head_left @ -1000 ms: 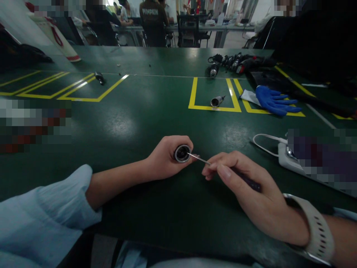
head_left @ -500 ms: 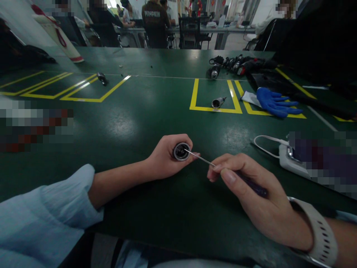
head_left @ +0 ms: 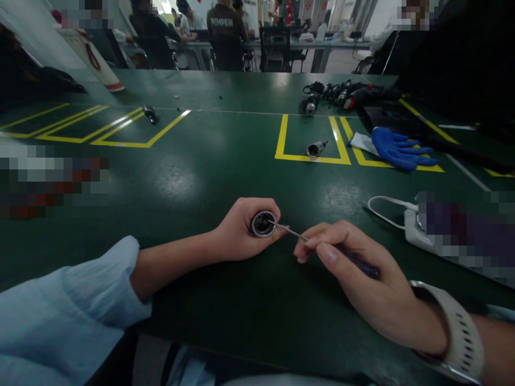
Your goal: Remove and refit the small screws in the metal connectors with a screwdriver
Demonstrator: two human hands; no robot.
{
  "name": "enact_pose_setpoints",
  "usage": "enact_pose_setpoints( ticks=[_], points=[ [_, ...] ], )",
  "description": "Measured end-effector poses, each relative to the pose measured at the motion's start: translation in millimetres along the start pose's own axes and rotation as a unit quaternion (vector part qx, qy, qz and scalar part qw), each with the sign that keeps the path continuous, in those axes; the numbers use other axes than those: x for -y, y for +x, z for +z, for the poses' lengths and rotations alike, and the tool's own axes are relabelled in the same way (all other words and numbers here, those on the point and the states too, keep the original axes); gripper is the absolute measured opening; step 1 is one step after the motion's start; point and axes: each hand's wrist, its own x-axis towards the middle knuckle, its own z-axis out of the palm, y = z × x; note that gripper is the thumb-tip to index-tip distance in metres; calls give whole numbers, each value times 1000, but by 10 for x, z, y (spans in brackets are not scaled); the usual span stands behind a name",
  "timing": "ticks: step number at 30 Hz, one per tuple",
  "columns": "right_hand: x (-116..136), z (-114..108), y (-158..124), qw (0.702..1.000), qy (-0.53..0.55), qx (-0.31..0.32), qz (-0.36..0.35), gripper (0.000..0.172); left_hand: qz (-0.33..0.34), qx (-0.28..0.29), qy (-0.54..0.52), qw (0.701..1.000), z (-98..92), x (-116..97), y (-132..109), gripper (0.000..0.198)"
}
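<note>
My left hand (head_left: 241,230) is wrapped round a round metal housing (head_left: 263,224), its open dark end turned up toward me. Small parts show inside the rim, too dim to make out. In my right hand (head_left: 354,279) is a screwdriver (head_left: 296,234) with a thin steel shaft and a dark handle, pinched between thumb and fingers. The shaft slants left and its tip lies inside the housing's opening. Most of the housing's body is hidden by my left fingers.
On the green table (head_left: 217,161), a metal cone-shaped part (head_left: 316,148) lies within yellow tape. Blue gloves (head_left: 398,147) and black cabled parts (head_left: 333,96) lie beyond, right. A white power strip (head_left: 416,228) stands right. A small dark part (head_left: 150,113) sits far left.
The screwdriver and my right hand have shifted slightly left, its shaft deeper in the housing's opening. My left hand keeps its hold; the whole view has moved a little.
</note>
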Motion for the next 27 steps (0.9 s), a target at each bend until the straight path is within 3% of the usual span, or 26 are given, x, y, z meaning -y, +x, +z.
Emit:
enact_pose_setpoints(
  ticks=[7,13,18,22,27],
  points=[
    [13,-21,2,1000,-1,-3,-7,14,4,20,-20,1000,-8,2,0,15],
    [120,-37,-4,991,-125,-14,-45,16,1,69,50,996,-4,20,-14,15],
    [243,-11,9,974,-217,24,-66,17,28,124,146,981,-2,29,-10,15],
    [271,-22,62,979,-202,2,-15,25,66,149,178,970,1,15,-5,13],
    [180,-47,121,992,-102,-29,64,31,70,154,170,971,4,13,3,11]
  ],
)
